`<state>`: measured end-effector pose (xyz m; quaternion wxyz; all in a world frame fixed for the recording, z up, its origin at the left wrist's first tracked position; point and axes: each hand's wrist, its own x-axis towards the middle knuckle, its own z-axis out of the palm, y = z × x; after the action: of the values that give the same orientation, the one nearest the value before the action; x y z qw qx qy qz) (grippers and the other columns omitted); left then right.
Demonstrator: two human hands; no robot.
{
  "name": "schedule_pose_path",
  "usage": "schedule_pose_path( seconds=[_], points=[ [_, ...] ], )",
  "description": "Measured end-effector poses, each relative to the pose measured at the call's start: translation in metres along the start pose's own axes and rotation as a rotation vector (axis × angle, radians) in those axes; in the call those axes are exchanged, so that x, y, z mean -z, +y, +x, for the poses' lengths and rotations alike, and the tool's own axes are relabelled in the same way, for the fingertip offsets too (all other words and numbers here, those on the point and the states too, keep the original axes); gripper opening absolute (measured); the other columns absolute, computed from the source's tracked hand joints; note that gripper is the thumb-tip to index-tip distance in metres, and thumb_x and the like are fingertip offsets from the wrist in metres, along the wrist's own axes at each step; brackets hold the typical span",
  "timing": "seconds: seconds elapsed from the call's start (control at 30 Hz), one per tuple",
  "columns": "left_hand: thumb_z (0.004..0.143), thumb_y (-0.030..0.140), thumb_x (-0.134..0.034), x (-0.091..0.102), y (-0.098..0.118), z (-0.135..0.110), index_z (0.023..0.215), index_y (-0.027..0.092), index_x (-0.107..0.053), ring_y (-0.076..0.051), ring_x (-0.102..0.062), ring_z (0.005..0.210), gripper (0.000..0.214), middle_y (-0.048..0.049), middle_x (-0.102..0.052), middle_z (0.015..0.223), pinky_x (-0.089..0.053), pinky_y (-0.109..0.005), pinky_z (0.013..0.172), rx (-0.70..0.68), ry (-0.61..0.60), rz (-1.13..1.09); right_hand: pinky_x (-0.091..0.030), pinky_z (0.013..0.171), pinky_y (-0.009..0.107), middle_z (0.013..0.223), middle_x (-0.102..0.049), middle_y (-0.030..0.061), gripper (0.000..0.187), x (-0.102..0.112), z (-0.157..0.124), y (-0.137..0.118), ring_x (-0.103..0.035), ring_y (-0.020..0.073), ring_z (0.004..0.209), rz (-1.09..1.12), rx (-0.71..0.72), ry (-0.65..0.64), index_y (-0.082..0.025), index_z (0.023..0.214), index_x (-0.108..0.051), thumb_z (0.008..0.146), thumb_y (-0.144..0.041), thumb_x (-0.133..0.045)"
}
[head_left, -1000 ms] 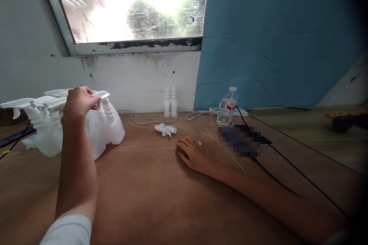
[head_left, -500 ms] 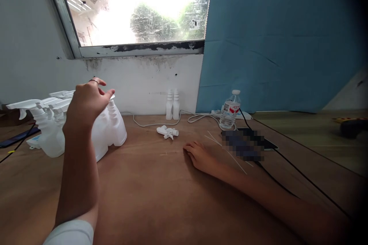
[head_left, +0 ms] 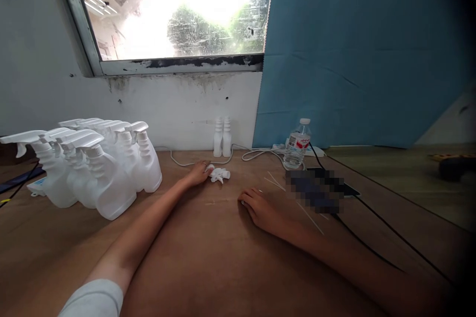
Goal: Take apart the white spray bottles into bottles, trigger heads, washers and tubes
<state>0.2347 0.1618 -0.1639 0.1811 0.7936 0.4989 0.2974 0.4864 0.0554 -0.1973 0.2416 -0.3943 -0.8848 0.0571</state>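
Observation:
My left hand reaches across the table, its fingers closed about the left end of a white trigger spray head. Another spray head may lie against it; the overlap hides this. Some way to the right, my right hand rests on the tabletop with its fingers curled. Small white bits show at its fingertips, too small to name. Beside that hand lie thin white tubes. Left of my left forearm, several white spray bottles stand upright in a tight group with trigger heads on.
Two slim white bottles stand against the wall, a pale cable running by them. A clear water bottle stands near the blue curtain. Dark devices, partly blurred out, and black cables lie at right.
My left hand has come down from above the spray bottles and moved right to the spray head on the table. My right hand has stayed nearly in place.

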Motion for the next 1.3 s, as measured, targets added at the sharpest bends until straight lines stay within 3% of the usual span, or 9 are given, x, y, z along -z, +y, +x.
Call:
schedule_pose_path(
  seconds=[0.1,0.2,0.4,0.53,0.7,0.83,0.97,1.17,1.3],
  points=[
    [0.088,0.038,-0.048,-0.011,-0.015,-0.006,0.1,0.016,-0.061,-0.03,-0.055,0.113,0.029,-0.0151,-0.065,0.112,-0.039,-0.04,0.099,0.032,0.043,-0.017,-0.044,0.086,0.038,0.099,-0.058,0.0113,0.025,-0.002,0.0,0.004,-0.053,0.0224,0.095,0.039,-0.021,0.016,-0.016,0.094,-0.061,0.088,-0.006,-0.039],
    [0.085,0.038,-0.052,-0.01,-0.022,-0.017,0.11,0.017,-0.054,-0.027,-0.057,0.11,0.032,-0.0144,-0.063,0.115,-0.042,-0.036,0.096,0.059,0.108,-0.051,-0.046,0.083,0.035,0.098,-0.059,0.0099,0.019,0.001,-0.002,0.008,-0.055,0.0211,0.093,0.091,-0.056,0.04,-0.016,0.095,-0.06,0.087,-0.008,-0.044],
    [0.08,0.037,-0.061,-0.002,-0.007,-0.068,0.113,0.02,-0.044,-0.024,-0.059,0.099,0.041,-0.0097,-0.062,0.108,-0.043,-0.034,0.091,0.084,0.205,-0.142,-0.047,0.07,0.032,0.081,-0.063,0.0045,0.007,0.01,-0.009,0.006,-0.059,0.0184,0.075,0.176,-0.125,0.069,-0.018,0.082,-0.06,0.086,-0.02,-0.055],
    [0.081,0.038,-0.062,-0.006,0.021,-0.104,0.11,0.022,-0.046,-0.019,-0.061,0.087,0.036,-0.0036,-0.064,0.1,-0.047,-0.028,0.081,0.028,0.128,-0.222,-0.046,0.07,0.029,0.081,-0.064,0.0036,0.011,0.007,-0.007,0.003,-0.059,0.0168,0.076,0.233,-0.102,0.095,-0.018,0.076,-0.065,0.085,-0.023,-0.06],
    [0.089,0.037,-0.054,-0.024,0.057,-0.127,0.112,0.017,-0.051,-0.016,-0.055,0.079,0.031,-0.005,-0.061,0.099,-0.044,-0.026,0.072,-0.141,-0.09,-0.255,-0.046,0.068,0.027,0.079,-0.062,0.0026,0.014,0.006,-0.005,-0.004,-0.059,0.0144,0.072,0.278,-0.071,0.156,-0.02,0.079,-0.072,0.086,-0.023,-0.06],
    [0.091,0.028,-0.049,-0.028,0.079,-0.137,0.123,0.019,-0.046,-0.02,-0.053,0.1,0.033,-0.0103,-0.054,0.12,-0.041,-0.031,0.09,-0.332,-0.181,-0.238,-0.049,0.069,0.028,0.082,-0.066,0.0041,0.014,0.022,-0.009,-0.021,-0.062,0.0151,0.074,0.314,0.036,0.327,-0.019,0.09,-0.071,0.089,-0.023,-0.057],
    [0.091,0.024,-0.047,-0.026,0.09,-0.144,0.13,0.019,-0.04,-0.021,-0.056,0.095,0.04,-0.0098,-0.058,0.115,-0.044,-0.032,0.087,-0.305,-0.241,-0.253,-0.05,0.073,0.028,0.088,-0.069,0.0048,0.013,0.032,-0.014,-0.041,-0.064,0.0154,0.081,0.298,0.19,0.435,-0.019,0.094,-0.068,0.09,-0.017,-0.055],
    [0.089,0.028,-0.051,-0.032,0.083,-0.143,0.117,0.019,-0.045,-0.018,-0.059,0.092,0.03,-0.0107,-0.05,0.126,-0.045,-0.03,0.084,-0.313,-0.21,-0.286,-0.046,0.073,0.033,0.091,-0.068,0.0063,0.017,0.029,-0.015,-0.054,-0.059,0.0167,0.08,0.114,0.442,0.311,-0.02,0.1,-0.065,0.091,-0.015,-0.052],
    [0.089,0.035,-0.053,-0.034,0.077,-0.144,0.111,0.019,-0.038,-0.014,-0.056,0.075,0.031,-0.0028,-0.058,0.095,-0.044,-0.026,0.071,-0.27,-0.197,-0.255,-0.044,0.076,0.034,0.096,-0.064,0.0081,0.021,0.031,-0.016,-0.052,-0.057,0.0171,0.084,0.101,0.456,0.228,-0.019,0.104,-0.063,0.09,-0.013,-0.049]
  ],
)
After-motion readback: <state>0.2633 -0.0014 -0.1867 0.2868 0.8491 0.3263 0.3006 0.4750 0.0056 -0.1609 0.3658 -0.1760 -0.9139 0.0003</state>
